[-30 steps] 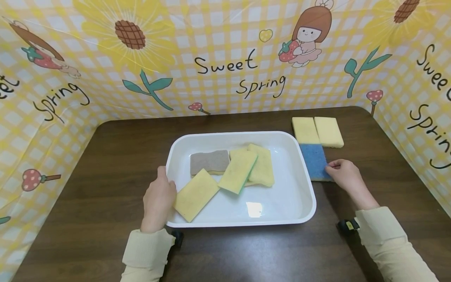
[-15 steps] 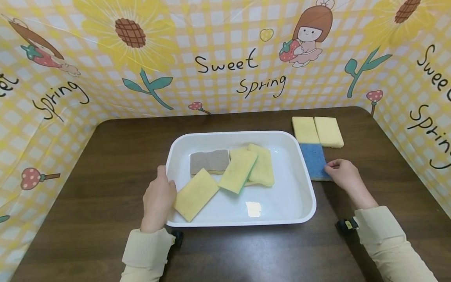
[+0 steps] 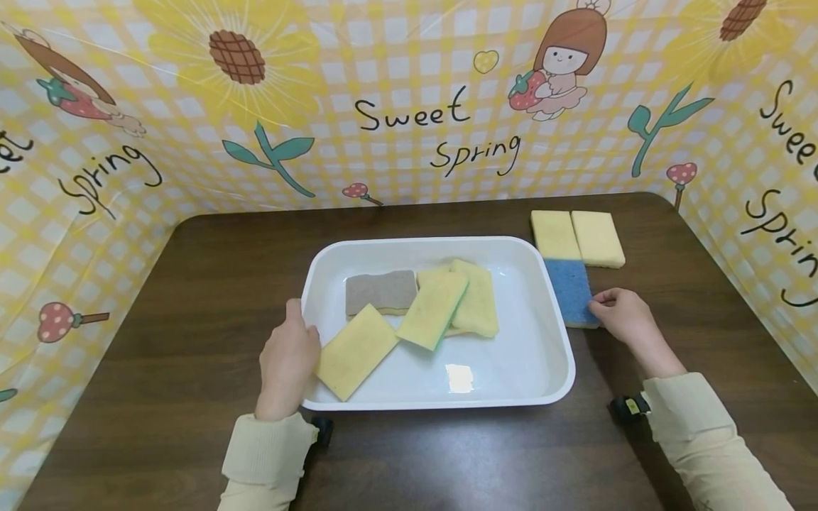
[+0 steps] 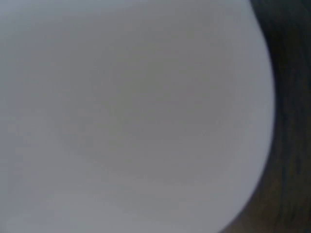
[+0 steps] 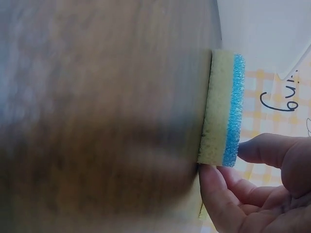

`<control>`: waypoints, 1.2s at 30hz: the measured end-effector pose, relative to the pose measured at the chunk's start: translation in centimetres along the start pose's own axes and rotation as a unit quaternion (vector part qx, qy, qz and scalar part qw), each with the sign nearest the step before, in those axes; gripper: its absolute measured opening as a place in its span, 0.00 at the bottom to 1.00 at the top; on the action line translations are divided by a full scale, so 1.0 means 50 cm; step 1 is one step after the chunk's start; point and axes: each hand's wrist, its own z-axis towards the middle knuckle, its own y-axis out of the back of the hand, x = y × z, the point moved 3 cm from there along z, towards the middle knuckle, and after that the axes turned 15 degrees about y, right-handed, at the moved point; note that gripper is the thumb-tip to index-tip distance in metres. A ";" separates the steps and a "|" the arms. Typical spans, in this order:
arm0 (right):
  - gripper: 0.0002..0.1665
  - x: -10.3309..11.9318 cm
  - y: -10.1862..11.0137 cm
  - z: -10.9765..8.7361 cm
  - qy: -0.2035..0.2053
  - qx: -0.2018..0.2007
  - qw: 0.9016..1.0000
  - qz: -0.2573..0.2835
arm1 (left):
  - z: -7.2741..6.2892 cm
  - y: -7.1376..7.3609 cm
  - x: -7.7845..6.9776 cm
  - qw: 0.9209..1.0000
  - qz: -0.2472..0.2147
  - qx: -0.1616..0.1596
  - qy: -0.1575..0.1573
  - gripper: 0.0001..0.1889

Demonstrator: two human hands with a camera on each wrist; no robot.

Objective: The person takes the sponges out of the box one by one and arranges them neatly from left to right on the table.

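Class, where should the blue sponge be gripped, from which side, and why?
Probably its right edge, towards the near corner, from the right: the blue sponge lies blue side up, the white tray crowds its left side and a yellow sponge its far end. The right hand pinches there.

A dark brown wood-grain table [image 3: 160, 341] with rounded far corners; behind it and along both sides, a yellow-and-white checked sheet [image 3: 390, 160] printed with yellow sunflowers [image 3: 236, 57], brown-haired cartoon figures [image 3: 565, 60] and black "Sweet Spring" lettering [image 3: 412, 115]; pale light gleams on the table's near part.
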 end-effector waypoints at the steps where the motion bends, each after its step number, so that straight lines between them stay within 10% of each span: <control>1: 0.23 0.000 0.000 0.000 0.000 0.001 1.000 0.000 | 0.000 0.000 0.000 1.000 0.000 -0.001 -0.001 0.22; 36: 0.32 0.014 0.022 -0.011 0.005 -0.019 1.000 0.020 | -0.001 0.000 0.001 1.000 0.002 -0.004 0.001 0.22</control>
